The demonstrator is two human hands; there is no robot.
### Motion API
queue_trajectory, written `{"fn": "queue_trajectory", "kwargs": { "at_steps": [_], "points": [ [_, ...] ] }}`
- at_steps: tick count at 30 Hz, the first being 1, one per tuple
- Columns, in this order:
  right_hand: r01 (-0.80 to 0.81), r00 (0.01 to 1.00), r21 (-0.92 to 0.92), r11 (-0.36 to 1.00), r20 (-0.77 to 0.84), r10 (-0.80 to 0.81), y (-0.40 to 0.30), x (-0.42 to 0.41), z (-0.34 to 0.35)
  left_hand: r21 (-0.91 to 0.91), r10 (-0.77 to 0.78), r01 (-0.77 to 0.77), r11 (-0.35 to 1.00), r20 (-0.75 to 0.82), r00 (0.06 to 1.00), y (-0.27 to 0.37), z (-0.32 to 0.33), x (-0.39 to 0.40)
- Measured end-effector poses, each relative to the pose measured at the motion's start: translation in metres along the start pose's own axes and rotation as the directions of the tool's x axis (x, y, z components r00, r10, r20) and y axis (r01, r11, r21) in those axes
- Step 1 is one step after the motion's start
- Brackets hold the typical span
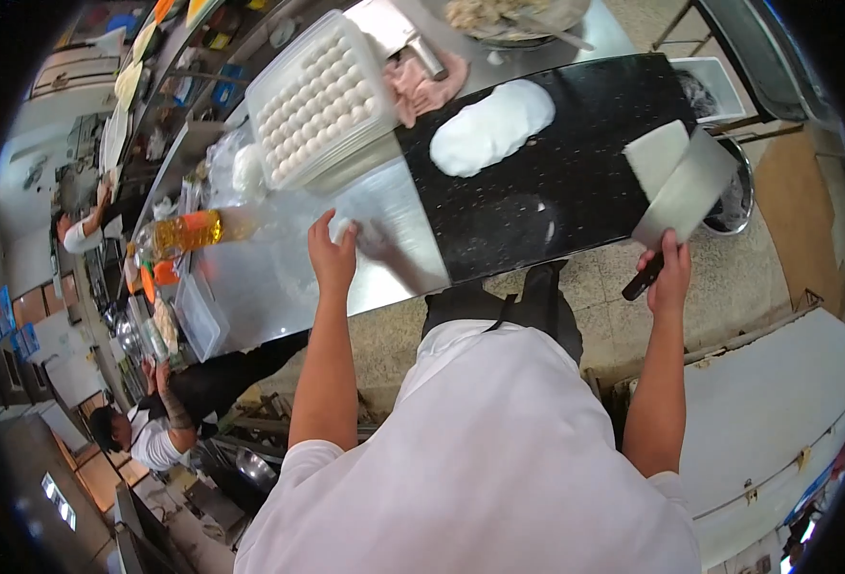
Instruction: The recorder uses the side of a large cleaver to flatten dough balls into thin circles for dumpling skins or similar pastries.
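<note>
My right hand [668, 273] grips the dark handle of a cleaver [688, 190] with a broad metal blade. The blade is over the right end of a black slab [494, 222] and reaches past its edge. Partly behind the blade is a flat white piece [656, 154], its material unclear. Above the bare steel worktop [386, 204] is my left hand [333, 251], with a small white lump [341, 228], apparently dough, between thumb and fingers. A large white mound [494, 128], apparently dough, lies on the slab. White balls fill much of a clear plastic tray [383, 100] at the upper left.
A pink cloth [422, 82] lies under a metal-handled tool [426, 54]. A bowl of chopped filling [516, 18] stands at the back. An oil bottle [182, 233] and a clear tub [200, 316] are left. A basin [742, 194] stands beyond the slab. Two people work further left.
</note>
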State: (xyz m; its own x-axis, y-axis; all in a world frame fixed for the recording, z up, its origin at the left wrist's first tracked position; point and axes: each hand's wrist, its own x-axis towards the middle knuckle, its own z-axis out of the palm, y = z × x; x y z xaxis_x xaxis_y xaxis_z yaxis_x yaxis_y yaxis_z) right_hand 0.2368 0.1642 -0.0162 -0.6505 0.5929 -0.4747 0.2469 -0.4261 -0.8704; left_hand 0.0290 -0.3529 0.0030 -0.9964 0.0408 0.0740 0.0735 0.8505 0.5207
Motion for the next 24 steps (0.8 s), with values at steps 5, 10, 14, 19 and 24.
{"fn": "queue_trajectory", "kwargs": {
  "at_steps": [5, 10, 14, 19, 24],
  "points": [
    [-0.187, 0.968, 0.201, 0.962, -0.129, 0.215, 0.020, -0.018, 0.047, -0.022, -0.257, 0.258, 0.966, 0.057, 0.965, -0.069, -0.016, -0.047],
    [-0.231, 0.969, -0.191, 0.954, 0.043, 0.243, 0.038, -0.107, 0.126, -0.097, 0.069, -0.083, 0.992, -0.145, 0.987, -0.091, -0.010, -0.040],
    [0.461, 0.861, -0.766, 0.447, 0.508, -0.017, 0.058, -0.174, 0.232, -0.098, 0.160, -0.165, 0.982, -0.058, 0.986, -0.100, -0.017, -0.034],
    [0.783, 0.622, -0.621, -0.034, 0.778, 0.089, 0.075, -0.213, 0.356, -0.169, 0.133, -0.125, 0.978, 0.037, 0.990, -0.118, -0.011, -0.034],
    [0.704, 0.693, -0.710, 0.015, 0.691, 0.207, 0.085, -0.194, 0.356, -0.234, 0.201, -0.192, 0.953, 0.016, 0.979, -0.111, -0.015, -0.024]
  ]
}}
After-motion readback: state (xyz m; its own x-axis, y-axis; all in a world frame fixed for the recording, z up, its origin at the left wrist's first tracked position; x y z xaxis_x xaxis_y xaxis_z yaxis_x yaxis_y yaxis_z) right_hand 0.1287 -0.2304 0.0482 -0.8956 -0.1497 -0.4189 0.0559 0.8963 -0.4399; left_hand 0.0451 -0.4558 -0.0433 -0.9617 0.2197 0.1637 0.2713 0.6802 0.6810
